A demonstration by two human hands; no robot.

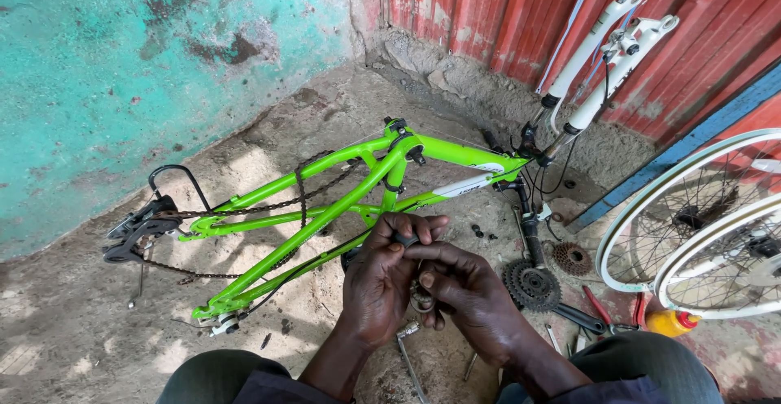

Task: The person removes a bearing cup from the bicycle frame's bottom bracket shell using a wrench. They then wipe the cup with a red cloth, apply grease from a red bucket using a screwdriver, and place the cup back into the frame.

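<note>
Both hands, left hand (378,278) and right hand (468,290), close together on a small dark part (407,240), near the green bike frame (342,184) lying on the floor (73,323); cogs (530,283) and wheels (700,225) to the right.

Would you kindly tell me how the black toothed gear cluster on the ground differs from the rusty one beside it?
The black toothed gear cluster looks larger and dark; the rusty brown gear cluster looks smaller and reddish-brown. The black one lies nearer the person's right hand, the rusty one nearer the white-rimmed wheels. Both lie flat on the dirt ground.
</note>
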